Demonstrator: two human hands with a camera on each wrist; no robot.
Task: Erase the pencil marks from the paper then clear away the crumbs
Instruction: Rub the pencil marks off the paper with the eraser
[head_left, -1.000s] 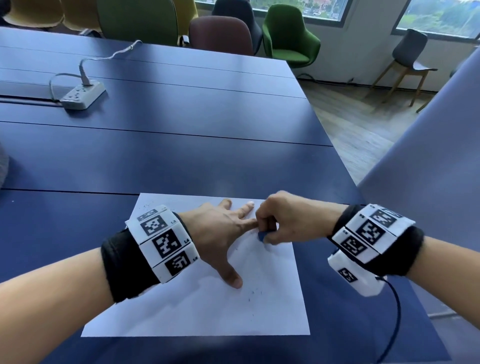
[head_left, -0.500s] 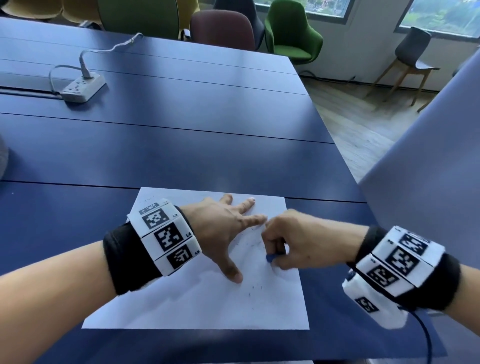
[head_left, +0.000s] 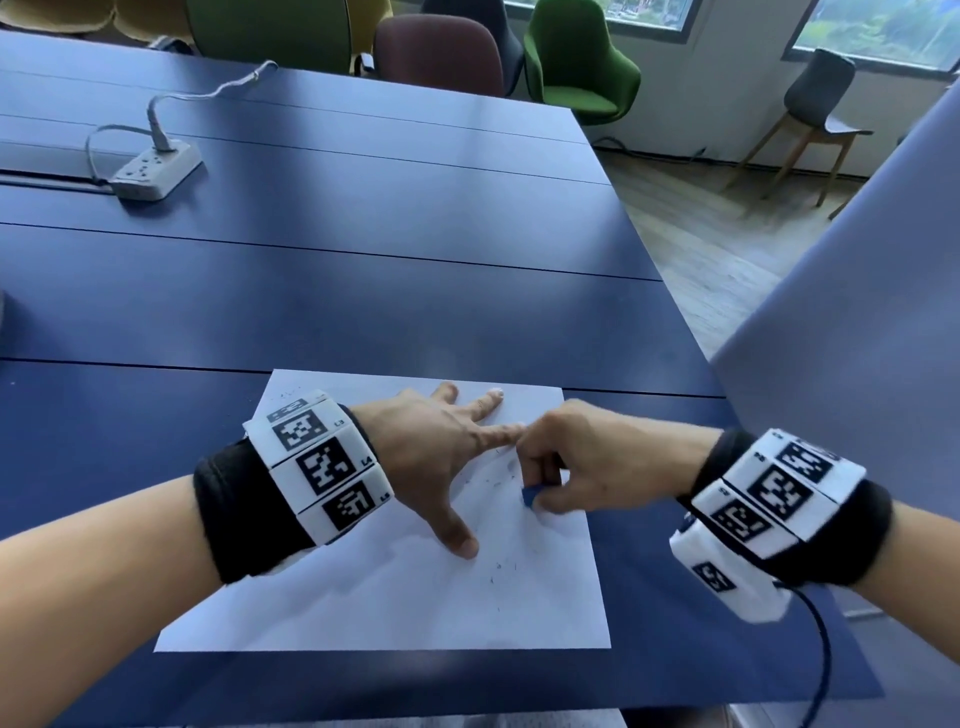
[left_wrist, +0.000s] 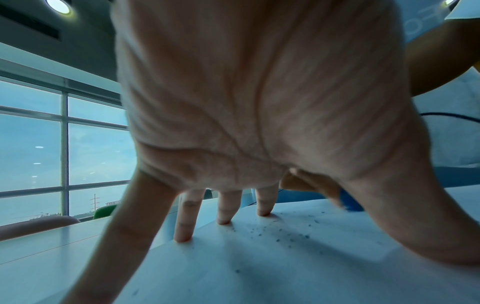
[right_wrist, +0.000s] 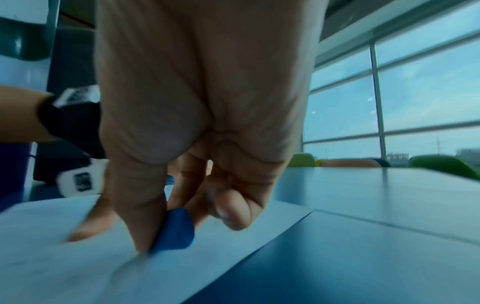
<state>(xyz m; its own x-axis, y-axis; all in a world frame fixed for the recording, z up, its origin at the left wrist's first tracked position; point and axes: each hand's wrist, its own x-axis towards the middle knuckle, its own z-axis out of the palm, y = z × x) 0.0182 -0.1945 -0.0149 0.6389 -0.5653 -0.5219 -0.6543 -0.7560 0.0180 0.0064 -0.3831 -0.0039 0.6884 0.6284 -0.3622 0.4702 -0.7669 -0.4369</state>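
A white sheet of paper (head_left: 395, 603) lies on the dark blue table (head_left: 363, 270) near its front edge. My left hand (head_left: 441, 457) is spread flat on the sheet, fingertips (left_wrist: 183, 236) and thumb pressing it down. Just to its right, my right hand (head_left: 561, 473) pinches a small blue eraser (head_left: 531, 493) between thumb and fingers, its tip on the paper. The right wrist view shows the eraser (right_wrist: 176, 232) against the sheet, blurred by motion. Dark eraser crumbs (left_wrist: 280, 232) are scattered on the paper between my hands, and faint pencil marks (head_left: 501, 566) show below my left thumb.
A white power strip (head_left: 156, 169) with its cable lies at the far left of the table. Chairs (head_left: 576, 57) stand beyond the far edge. The table's right edge (head_left: 675, 332) runs close to the paper, with wooden floor beyond. A grey panel (head_left: 857, 322) rises at right.
My right hand rubbed the eraser toward me and back up beside the left index finger. The left hand stayed pressed on the sheet. More crumbs show on the paper.
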